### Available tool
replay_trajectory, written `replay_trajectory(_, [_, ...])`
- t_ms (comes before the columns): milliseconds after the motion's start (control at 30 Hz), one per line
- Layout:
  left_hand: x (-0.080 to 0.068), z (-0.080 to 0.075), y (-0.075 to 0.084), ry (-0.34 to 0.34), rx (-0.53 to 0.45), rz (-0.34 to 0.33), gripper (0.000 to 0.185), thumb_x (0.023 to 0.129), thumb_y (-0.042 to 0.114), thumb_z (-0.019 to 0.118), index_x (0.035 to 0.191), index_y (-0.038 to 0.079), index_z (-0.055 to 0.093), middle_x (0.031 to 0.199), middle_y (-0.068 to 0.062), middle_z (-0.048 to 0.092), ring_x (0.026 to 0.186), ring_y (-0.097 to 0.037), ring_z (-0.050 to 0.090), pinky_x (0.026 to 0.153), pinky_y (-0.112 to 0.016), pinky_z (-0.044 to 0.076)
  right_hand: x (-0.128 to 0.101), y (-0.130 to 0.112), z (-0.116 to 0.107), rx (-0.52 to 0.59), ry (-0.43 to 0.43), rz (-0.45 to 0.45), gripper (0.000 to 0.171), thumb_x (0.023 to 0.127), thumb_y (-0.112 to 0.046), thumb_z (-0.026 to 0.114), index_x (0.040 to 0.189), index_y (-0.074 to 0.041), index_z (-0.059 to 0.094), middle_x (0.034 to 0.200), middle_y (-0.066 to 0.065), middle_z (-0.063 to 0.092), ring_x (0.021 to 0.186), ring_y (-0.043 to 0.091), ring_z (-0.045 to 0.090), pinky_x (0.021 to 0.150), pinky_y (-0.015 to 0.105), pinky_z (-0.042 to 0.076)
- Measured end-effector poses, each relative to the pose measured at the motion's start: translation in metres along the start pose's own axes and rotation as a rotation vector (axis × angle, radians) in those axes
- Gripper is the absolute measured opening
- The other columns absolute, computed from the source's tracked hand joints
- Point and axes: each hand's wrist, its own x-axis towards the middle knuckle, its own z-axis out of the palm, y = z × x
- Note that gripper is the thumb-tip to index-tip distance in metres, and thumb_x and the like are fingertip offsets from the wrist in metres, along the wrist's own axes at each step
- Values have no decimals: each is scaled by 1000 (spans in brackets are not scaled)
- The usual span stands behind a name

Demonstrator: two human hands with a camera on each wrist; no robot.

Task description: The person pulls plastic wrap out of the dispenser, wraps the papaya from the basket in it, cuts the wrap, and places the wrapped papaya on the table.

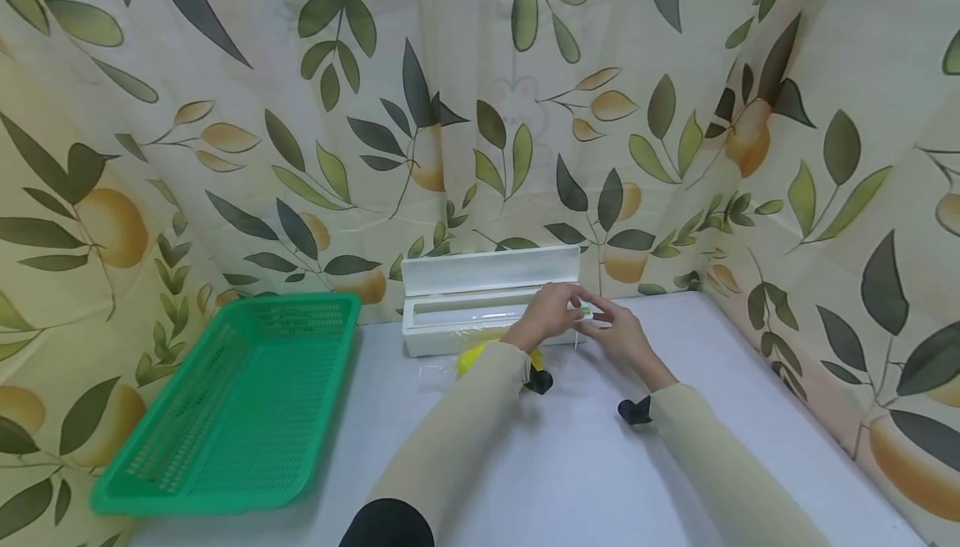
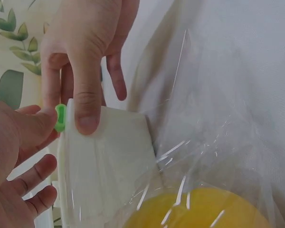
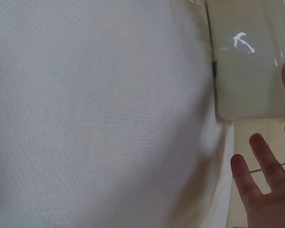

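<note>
A long white cling film dispenser [image 1: 450, 338] with its lid raised stands at the back of the table. Clear film [image 2: 180, 156] hangs over its front and covers a rounded yellow thing [image 2: 199, 209], whose kind the film and my left arm obscure. My left hand [image 1: 551, 311] pinches a small green slide cutter [image 2: 61, 118] between thumb and forefinger at the dispenser's right end. Beside it, my right hand [image 1: 618, 337] grips that end corner, its thumb [image 2: 88, 114] pressed on the film-covered front. The other right fingers [image 3: 268, 164] spread out past the end.
A green plastic basket [image 1: 225, 397] sits on the left of the white-covered table [image 1: 585, 464]. A leaf-and-fruit patterned curtain [image 1: 480, 113] rises close behind the dispenser and along both sides.
</note>
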Motion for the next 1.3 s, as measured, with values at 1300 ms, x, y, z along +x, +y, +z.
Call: replay_trajectory(1300, [1,2,-4,-4,186,3,28,93,9,69,110,29,79,105,9,75,95,-12,59,83,-25,44,-3,-1,2,5,0,38,76,91,-47,77,155,-21,46,161,17,40,134,44,53,100,56,51])
